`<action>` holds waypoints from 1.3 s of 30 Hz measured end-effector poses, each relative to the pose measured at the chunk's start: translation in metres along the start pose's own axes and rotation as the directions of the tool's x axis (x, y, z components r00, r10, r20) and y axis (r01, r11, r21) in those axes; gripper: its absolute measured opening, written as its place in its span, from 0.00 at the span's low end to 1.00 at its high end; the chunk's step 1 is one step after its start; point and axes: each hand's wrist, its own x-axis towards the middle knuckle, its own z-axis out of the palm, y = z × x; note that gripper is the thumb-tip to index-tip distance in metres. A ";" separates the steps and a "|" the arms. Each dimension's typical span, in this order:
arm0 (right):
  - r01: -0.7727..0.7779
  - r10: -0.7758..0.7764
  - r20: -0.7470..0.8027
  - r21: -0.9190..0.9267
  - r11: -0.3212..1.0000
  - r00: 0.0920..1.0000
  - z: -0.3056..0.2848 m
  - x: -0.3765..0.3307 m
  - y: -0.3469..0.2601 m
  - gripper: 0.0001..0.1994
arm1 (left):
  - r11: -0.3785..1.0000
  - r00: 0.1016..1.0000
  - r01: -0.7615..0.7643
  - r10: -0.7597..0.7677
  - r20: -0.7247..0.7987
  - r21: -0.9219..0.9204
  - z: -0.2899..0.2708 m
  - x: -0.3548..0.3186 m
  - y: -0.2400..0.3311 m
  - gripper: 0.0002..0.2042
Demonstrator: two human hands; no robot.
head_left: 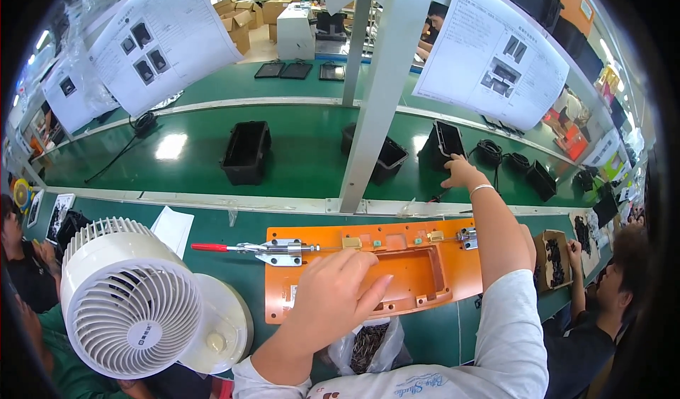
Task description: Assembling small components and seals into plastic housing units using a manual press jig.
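The right hand point(464, 173) was at the near rim of an open, black, rectangular plastic box point(433, 152), which stood on the glossy green surface point(304, 154) beyond a white metal rail point(283, 202); whether its fingers pinched the rim could not be told. The left hand point(334, 296), fingers loosely bent and thumb spread apart, was over the flat orange fixture plate point(464, 271) with a rectangular recess, on the green table point(230, 257). A red-handled metal toggle clamp point(283, 251) sat at the plate's left end.
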 end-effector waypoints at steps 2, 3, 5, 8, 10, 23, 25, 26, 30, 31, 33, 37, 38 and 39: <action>-0.001 0.002 -0.030 0.025 1.000 1.000 0.006 0.016 0.016 0.37 | 1.000 1.000 -0.003 0.003 0.001 0.003 0.001 0.001 0.001 0.12; 0.014 -0.010 -0.055 0.074 0.997 0.998 0.003 0.016 0.014 0.38 | 1.000 1.000 0.004 -0.004 0.012 0.017 0.001 0.000 0.000 0.12; 0.012 -0.001 -0.082 0.134 0.991 0.997 -0.010 0.003 0.005 0.37 | 1.000 1.000 0.011 -0.012 0.024 0.027 0.002 -0.001 -0.001 0.12; 0.002 -0.004 -0.095 -0.015 1.000 0.995 -0.018 -0.015 -0.007 0.36 | 0.999 1.000 -0.021 0.020 0.011 0.047 0.007 -0.003 -0.002 0.12; 0.017 -0.021 -0.119 -0.035 0.999 0.993 -0.008 -0.012 0.003 0.35 | 0.999 0.998 -0.028 0.026 0.049 0.046 0.011 -0.004 0.000 0.13; 0.311 0.102 -0.795 0.347 0.885 0.598 0.000 0.029 0.014 0.10 | 0.997 0.997 -0.048 0.044 0.065 0.060 0.014 -0.003 -0.002 0.15; 0.323 0.240 -0.717 0.553 0.768 0.655 -0.033 -0.015 -0.005 0.11 | 0.997 0.998 -0.047 0.045 0.034 0.060 0.015 -0.002 -0.004 0.17; 0.343 0.284 -0.704 0.606 0.718 0.651 -0.043 -0.035 -0.014 0.11 | 0.997 0.998 -0.045 0.042 0.042 0.062 0.016 -0.001 -0.005 0.17; 0.651 0.167 -0.798 0.576 0.495 0.579 -0.055 -0.127 -0.054 0.11 | 0.999 0.998 0.042 -0.041 0.047 -0.020 0.022 0.002 -0.002 0.36; 0.690 0.147 -0.823 0.545 0.477 0.549 -0.055 -0.156 -0.070 0.10 | 0.996 0.999 0.036 -0.035 0.015 -0.087 0.025 0.003 0.000 0.43; 0.820 -0.037 -0.925 0.315 0.479 0.377 -0.053 -0.209 -0.099 0.11 | 0.993 0.998 -0.019 0.012 -0.061 -0.118 0.038 0.001 -0.001 0.49; 0.957 -0.441 -0.857 0.179 0.229 0.266 -0.035 -0.282 -0.133 0.18 | 0.976 0.965 -0.156 0.118 -0.235 -0.151 0.040 0.003 0.002 0.57; 0.967 -0.504 -0.825 0.215 0.140 0.256 -0.033 -0.284 -0.130 0.26 | 0.972 0.975 -0.117 0.073 -0.212 -0.203 0.036 0.003 0.002 0.56; 0.965 -0.568 -0.780 0.220 0.144 0.262 -0.041 -0.289 -0.126 0.30 | 0.962 0.955 -0.188 0.132 -0.266 -0.198 0.035 0.001 -0.006 0.53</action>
